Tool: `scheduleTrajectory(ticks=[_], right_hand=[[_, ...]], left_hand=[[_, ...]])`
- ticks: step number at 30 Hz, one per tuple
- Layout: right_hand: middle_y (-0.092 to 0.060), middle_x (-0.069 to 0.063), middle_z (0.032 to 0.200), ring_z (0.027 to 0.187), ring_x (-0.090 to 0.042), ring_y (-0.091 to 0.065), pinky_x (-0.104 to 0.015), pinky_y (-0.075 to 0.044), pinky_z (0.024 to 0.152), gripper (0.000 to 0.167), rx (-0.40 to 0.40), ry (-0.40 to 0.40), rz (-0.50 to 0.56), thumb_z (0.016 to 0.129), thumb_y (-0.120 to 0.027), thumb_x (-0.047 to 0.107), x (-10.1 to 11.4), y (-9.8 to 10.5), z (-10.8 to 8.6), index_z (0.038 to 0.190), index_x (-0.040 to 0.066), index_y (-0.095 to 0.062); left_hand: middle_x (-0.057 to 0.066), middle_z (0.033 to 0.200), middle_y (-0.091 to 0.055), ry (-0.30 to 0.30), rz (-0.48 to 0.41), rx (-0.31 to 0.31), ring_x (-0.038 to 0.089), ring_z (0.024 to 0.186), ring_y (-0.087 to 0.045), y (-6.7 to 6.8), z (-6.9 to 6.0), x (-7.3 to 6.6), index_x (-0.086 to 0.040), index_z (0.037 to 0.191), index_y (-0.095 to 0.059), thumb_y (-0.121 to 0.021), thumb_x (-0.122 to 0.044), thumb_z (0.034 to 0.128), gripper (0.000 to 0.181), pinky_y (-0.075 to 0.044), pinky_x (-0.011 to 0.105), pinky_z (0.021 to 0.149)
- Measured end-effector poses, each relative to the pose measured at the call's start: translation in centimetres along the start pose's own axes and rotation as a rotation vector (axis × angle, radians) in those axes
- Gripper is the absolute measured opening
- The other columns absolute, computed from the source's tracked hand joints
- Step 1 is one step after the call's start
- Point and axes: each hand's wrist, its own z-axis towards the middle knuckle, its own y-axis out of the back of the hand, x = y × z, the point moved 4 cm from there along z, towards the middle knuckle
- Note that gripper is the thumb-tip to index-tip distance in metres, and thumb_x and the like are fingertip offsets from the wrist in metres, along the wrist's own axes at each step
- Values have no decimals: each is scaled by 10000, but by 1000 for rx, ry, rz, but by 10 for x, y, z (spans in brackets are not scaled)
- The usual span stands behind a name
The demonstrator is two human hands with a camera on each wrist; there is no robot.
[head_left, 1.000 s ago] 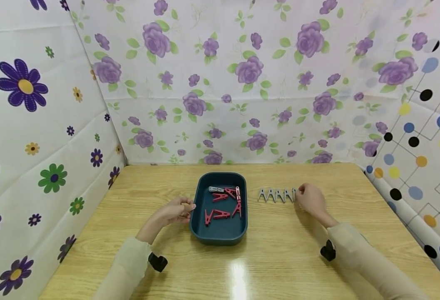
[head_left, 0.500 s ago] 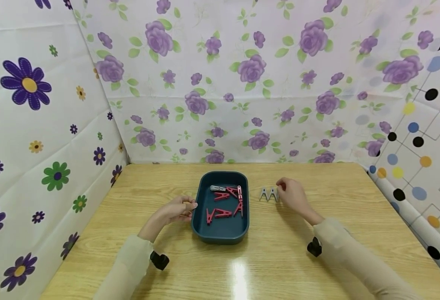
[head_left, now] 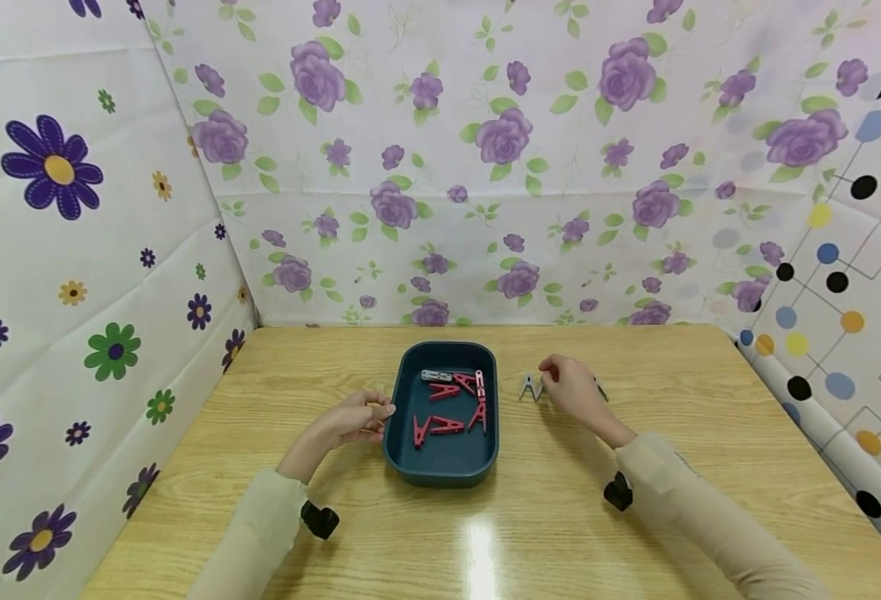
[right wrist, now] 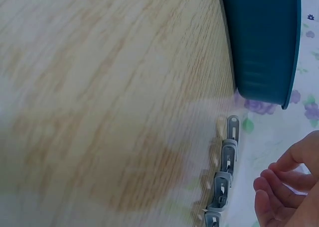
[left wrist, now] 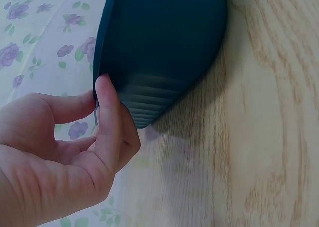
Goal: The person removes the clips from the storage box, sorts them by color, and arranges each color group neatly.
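The deep teal rectangular plastic bin (head_left: pixel 440 481) stands on the pale wood-grain table (head_left: pixel 545 508), a little left of centre and close to the far edge. The person's left hand (head_left: pixel 352 419) pinches its left rim, thumb over the top and fingers against the outer wall, probably to steady it. The right hand (head_left: pixel 575 392) hovers over the row of small grey spring clips (right wrist: pixel 222 179) to the right of the bin. Its fingers are curled, the thumb tip by the fingertips with nothing visible between, and a gap parts them from the clips in the right wrist view.

The grey clips stand upright on splayed legs, which likely keeps them from tipping; the hand hides the middle of the row from above. Inside the bin, red clips (head_left: pixel 448 426) lie scattered at odd angles, with one flat grey clip (head_left: pixel 436 376) in the far left part.

Only a narrow strip of wood parts the bin's right wall from the leftmost standing clip, so sideways room is tight there. Behind, the purple-flowered cloth (head_left: pixel 440 200) drops to the table's far edge and limits reach; wood stretches broadly to the left, right and near sides.
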Motion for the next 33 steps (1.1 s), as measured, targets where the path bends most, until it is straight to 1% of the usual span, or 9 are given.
scheduleTrajectory(ticks=[5, 9, 13, 16, 19, 24, 28, 30, 33], right_hand=[[-685, -105, 873, 649, -137, -575, -291, -477, 586, 183, 11, 6, 11, 935, -539, 82, -1, -3, -2, 1011, 5, -688], [-688, -110, 869, 672, -153, -592, -316, -496, 603, 175, 0, 33, 3, 933, -540, 64, 0, -5, -2, 1005, 4, -688], [-692, -100, 881, 711, -163, -617, -320, -512, 618, 180, 19, 53, 22, 940, -548, 70, 3, -7, -1, 1033, 3, -687], [-695, -104, 886, 729, -172, -632, -311, -515, 615, 189, 37, 88, 52, 939, -555, 62, 6, -10, 0, 1060, -16, -678], [-699, -95, 886, 737, -168, -636, -295, -514, 618, 181, 32, 129, 66, 932, -572, 51, 10, -13, 2, 1066, -11, -677], [-703, -84, 896, 762, -163, -637, -289, -529, 639, 166, 19, 192, 65, 928, -592, 57, 20, -16, 7, 1066, 30, -679], [-700, -92, 937, 800, -163, -636, -278, -532, 654, 172, 45, 230, 85, 941, -583, 81, 32, -18, 13, 1085, 50, -671], [-699, -96, 968, 830, -169, -635, -290, -528, 672, 179, 63, 246, 93, 947, -582, 89, 39, -19, 16, 1099, 54, -668], [-697, -102, 1022, 885, -192, -637, -340, -534, 719, 187, 79, 280, 80, 946, -590, 93, 51, -22, 21, 1109, 55, -673]], left_hand=[[30, 789, -557, 1, -3, -2, 126, 678, -548, 0, 0, 2, 9, 1239, -456, -499, -156, 1012, 284, -547, 294, 698], [29, 788, -560, 5, -5, -8, 126, 676, -551, 0, 1, 3, 5, 1240, -460, -507, -157, 1009, 286, -550, 289, 695], [30, 785, -558, 3, -11, -10, 127, 673, -551, 0, 0, 4, 5, 1230, -466, -512, -152, 1006, 278, -552, 293, 697], [29, 783, -555, 0, -13, -8, 127, 671, -549, 0, 0, 4, 1, 1220, -469, -516, -157, 1006, 270, -550, 290, 696], [27, 784, -548, -12, -4, 1, 128, 673, -543, 0, -1, 3, 2, 1211, -466, -511, -166, 1010, 266, -544, 284, 688], [29, 796, -548, -18, 2, 6, 132, 680, -540, 0, -1, 3, 1, 1211, -461, -505, -167, 1013, 264, -535, 279, 677], [29, 793, -547, -5, 0, -2, 125, 676, -542, 0, -1, 3, -4, 1213, -463, -503, -167, 1014, 261, -538, 270, 671], [28, 790, -546, 1, 1, -6, 120, 673, -543, 0, -1, 2, -6, 1222, -463, -504, -169, 1014, 267, -538, 262, 664], [29, 788, -554, 9, 3, -14, 118, 667, -548, -1, 0, 1, -6, 1246, -460, -507, -173, 1013, 291, -539, 253, 653]])
